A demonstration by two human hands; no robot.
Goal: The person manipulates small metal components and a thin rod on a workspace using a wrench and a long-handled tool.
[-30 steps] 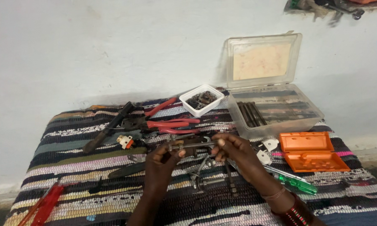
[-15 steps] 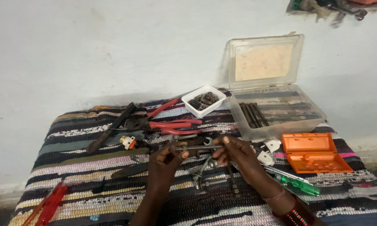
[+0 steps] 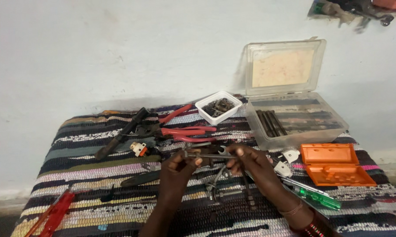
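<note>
Left hand (image 3: 177, 169): my fingers are pinched on the left end of a small metal spanner (image 3: 206, 155).
Right hand (image 3: 250, 164): closed on its right end, keeping it level.
Spanner: lifted just above the striped mat (image 3: 83, 193), mid-scene.
Near right: orange case (image 3: 334, 163), within reach.

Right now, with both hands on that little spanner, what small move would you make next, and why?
Probably lift the spanner slightly higher, clear of the rug. The left hand and right hand pinch it by opposite ends, low over loose bolts lying just beneath, so turning it there could snag them.
</note>
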